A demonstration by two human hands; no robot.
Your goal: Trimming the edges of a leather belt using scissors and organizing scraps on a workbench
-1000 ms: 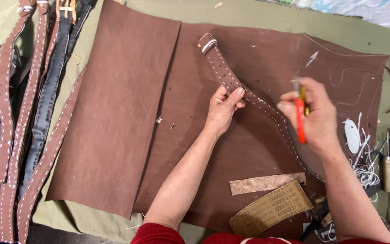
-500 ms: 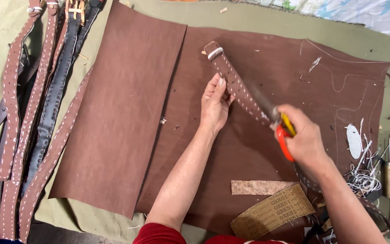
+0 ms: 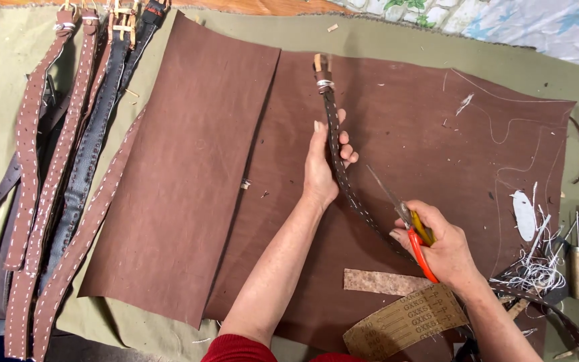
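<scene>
Trimming is under way: left hand (image 3: 322, 164) fingers clamp the stitched strap (image 3: 338, 161) on its edge. Right hand (image 3: 440, 245) fingers grip the scissors (image 3: 407, 218), blades apart at mid-strap; the buckle-end stretch remains uncut.

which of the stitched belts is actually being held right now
The dark brown stitched belt lying across the brown leather sheet, gripped by the left hand. The other belts lie untouched in a row at far left.

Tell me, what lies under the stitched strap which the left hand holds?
Under the stitched strap lies a large brown leather sheet. The left hand and the strap hide the leather directly beneath them.
</scene>
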